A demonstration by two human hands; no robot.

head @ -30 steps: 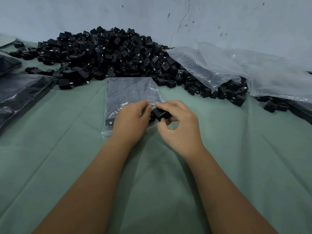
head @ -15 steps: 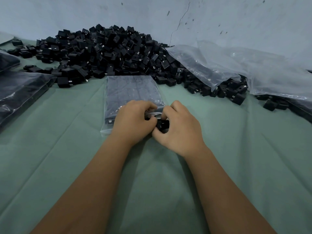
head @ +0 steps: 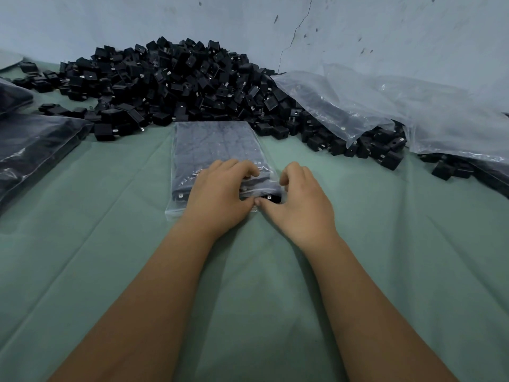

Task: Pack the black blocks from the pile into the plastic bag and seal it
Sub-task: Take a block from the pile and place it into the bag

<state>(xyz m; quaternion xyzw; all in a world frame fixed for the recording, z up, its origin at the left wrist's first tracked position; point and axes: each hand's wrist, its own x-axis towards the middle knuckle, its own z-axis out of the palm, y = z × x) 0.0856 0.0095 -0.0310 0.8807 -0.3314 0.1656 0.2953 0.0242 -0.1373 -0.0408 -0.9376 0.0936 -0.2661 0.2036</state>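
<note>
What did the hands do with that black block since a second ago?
The right hand carried the black block down and pushed it into the near open end of the plastic bag; it now sits inside, under the film. The left hand kept pinching the bag's mouth, sliding slightly nearer. The pile and the green cloth stayed as they were.

Flat on the green-covered bench (head: 358, 271): a clear plastic bag (head: 217, 144) packed with rows of black blocks, open end nearest. Left hand (head: 220, 194) curled over the bag's near end, fingers pressing the film. Right hand (head: 300, 205) just beside it, thumb and fingers pinching the bag's near right corner over one black block (head: 271, 198). Behind, against the wall (head: 385, 37): a big pile of loose black blocks (head: 170, 81). At right, crumpled empty bags (head: 385, 106) draped over blocks; at left, filled bags (head: 33, 144).
</note>
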